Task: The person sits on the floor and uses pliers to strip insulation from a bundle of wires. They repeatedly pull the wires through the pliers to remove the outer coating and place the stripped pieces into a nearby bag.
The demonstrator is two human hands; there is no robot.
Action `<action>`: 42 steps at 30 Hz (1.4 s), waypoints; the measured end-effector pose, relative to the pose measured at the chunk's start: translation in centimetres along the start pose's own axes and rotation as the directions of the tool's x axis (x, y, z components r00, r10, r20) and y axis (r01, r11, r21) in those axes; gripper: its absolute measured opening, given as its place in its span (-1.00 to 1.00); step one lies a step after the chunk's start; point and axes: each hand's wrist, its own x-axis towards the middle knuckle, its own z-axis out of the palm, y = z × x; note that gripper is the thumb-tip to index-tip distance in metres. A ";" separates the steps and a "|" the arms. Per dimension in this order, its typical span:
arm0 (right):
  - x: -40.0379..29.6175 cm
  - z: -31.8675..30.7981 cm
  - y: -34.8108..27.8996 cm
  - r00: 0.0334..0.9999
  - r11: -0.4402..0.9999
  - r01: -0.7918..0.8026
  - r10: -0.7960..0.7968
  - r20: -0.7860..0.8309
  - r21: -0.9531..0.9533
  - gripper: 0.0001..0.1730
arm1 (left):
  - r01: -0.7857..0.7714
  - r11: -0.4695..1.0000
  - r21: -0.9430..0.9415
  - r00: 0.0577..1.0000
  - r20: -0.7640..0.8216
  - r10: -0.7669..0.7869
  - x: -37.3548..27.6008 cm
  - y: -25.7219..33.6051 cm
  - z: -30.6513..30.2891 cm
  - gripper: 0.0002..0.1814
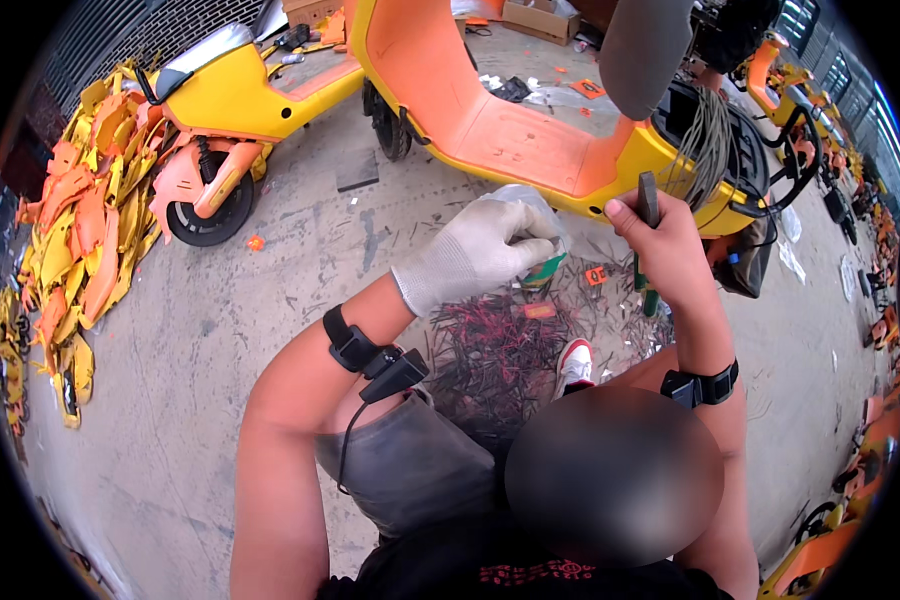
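My left hand (491, 244) wears a white knitted glove, its fingers pinched on a crumpled clear plastic bag (529, 195). A green part (546, 271) shows below those fingertips; whether it belongs to the bag is hard to tell. My bare right hand (667, 244) grips a hand tool (648, 196), apparently pliers. Its dark flat head rises above the fist, and green handles stick out beneath. Just beyond both hands stands a yellow and orange scooter (529, 146) with a worn footboard. The two hands are apart.
Dark and pink scraps (495, 337) litter the concrete floor between my legs, near my white shoe (576, 364). A heap of yellow and orange panels (97, 217) rises at left beside another scooter (225, 97). Cable ties or cords (703, 142) hang over the near scooter's rear.
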 end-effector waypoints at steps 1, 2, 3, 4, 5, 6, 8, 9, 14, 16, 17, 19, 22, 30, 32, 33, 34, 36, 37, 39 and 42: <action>1.0 0.8 0.7 0.999 1.000 0.007 -0.009 0.052 0.028 -0.70 | 0.047 0.998 0.051 0.999 -0.002 -0.046 -0.2 -0.1 -0.8 -0.78; 1.9 1.6 1.4 0.994 0.998 0.013 -0.019 0.104 0.055 -0.71 | 0.093 0.991 0.101 0.996 -0.005 -0.093 -0.5 -0.3 -1.5 -0.78; 2.9 2.0 2.2 0.990 0.997 0.018 -0.029 0.140 0.080 -0.71 | 0.125 0.980 0.152 0.992 -0.001 -0.126 -0.1 -0.8 -1.8 -0.77; 3.7 2.5 2.6 0.986 0.995 0.037 -0.051 0.160 0.094 -0.72 | 0.157 0.978 0.133 0.987 -0.004 -0.158 0.3 -1.8 -1.7 -0.76; 4.7 3.0 2.8 0.979 0.993 0.023 -0.045 0.198 0.114 -0.72 | 0.211 0.972 0.103 0.977 0.011 -0.213 0.6 -2.1 -1.9 -0.76; 5.4 3.5 3.0 0.971 0.991 0.004 -0.036 0.235 0.134 -0.73 | 0.266 0.961 0.072 0.963 0.031 -0.268 1.0 -2.4 -2.1 -0.75; 6.7 4.7 4.3 0.958 0.986 -0.005 -0.044 0.284 0.168 -0.75 | 0.371 0.927 0.047 0.928 0.019 -0.372 0.9 -3.9 -1.4 -0.74; 7.1 5.3 4.8 0.951 0.990 -0.013 -0.032 0.308 0.141 -0.76 | 0.279 0.952 0.127 0.960 -0.024 -0.279 0.6 -5.4 -1.3 -0.74; 8.8 5.6 6.1 0.940 0.985 -0.063 0.004 0.340 0.163 -0.74 | 0.149 0.965 0.215 0.987 0.022 -0.157 1.1 -8.2 -0.4 -0.72; 9.6 5.5 6.9 0.939 0.977 -0.079 0.006 0.345 0.198 -0.72 | 0.163 0.966 0.203 0.980 0.079 -0.182 1.9 -8.6 -0.3 -0.73; 10.0 5.5 7.2 0.934 0.976 -0.091 0.015 0.356 0.196 -0.72 | 0.182 0.967 0.177 0.974 0.104 -0.202 2.4 -8.3 -0.4 -0.74; 10.7 5.4 7.5 0.918 0.984 -0.103 0.037 0.395 0.146 -0.73 | 0.206 0.955 0.212 0.965 0.120 -0.234 3.3 -8.1 -0.6 -0.77; 11.4 5.1 7.7 0.895 0.987 -0.141 0.095 0.436 0.074 -0.75 | 0.236 0.925 0.299 0.957 0.095 -0.275 4.8 -8.4 -0.8 -0.80; 13.2 4.1 8.7 0.864 0.938 -0.307 0.204 0.460 0.161 -0.72 | 0.357 0.924 0.139 0.933 -0.001 -0.360 7.2 -8.5 -0.3 -0.89; 13.1 3.9 9.0 0.876 0.946 -0.280 0.181 0.447 0.166 -0.73 | 0.383 0.899 0.212 0.920 0.004 -0.392 7.5 -8.1 -0.2 -0.89; 13.2 3.8 9.0 0.881 0.952 -0.260 0.164 0.443 0.164 -0.73 | 0.394 0.886 0.244 0.914 -0.002 -0.406 7.5 -7.9 -0.2 -0.88; 13.3 3.7 9.0 0.892 0.961 -0.227 0.140 0.429 0.157 -0.74 | 0.398 0.892 0.216 0.914 -0.011 -0.405 7.3 -7.9 -0.1 -0.88; 13.4 3.4 9.3 0.911 0.976 -0.163 0.094 0.402 0.142 -0.76 | 0.401 0.902 0.157 0.915 -0.025 -0.403 7.0 -8.2 0.3 -0.86; 13.4 3.3 9.4 0.914 0.968 -0.198 0.125 0.386 0.157 -0.76 | 0.349 0.913 0.210 0.935 -0.024 -0.353 7.0 -7.9 0.4 -0.84; 13.4 3.1 9.4 0.913 0.954 -0.248 0.171 0.369 0.171 -0.77 | 0.247 0.917 0.313 0.967 -0.013 -0.256 7.0 -6.8 0.5 -0.79; 13.2 2.9 8.9 0.911 0.961 -0.242 0.178 0.372 0.131 -0.77 | 0.342 0.908 0.242 0.937 -0.022 -0.347 6.4 -7.8 1.0 -0.73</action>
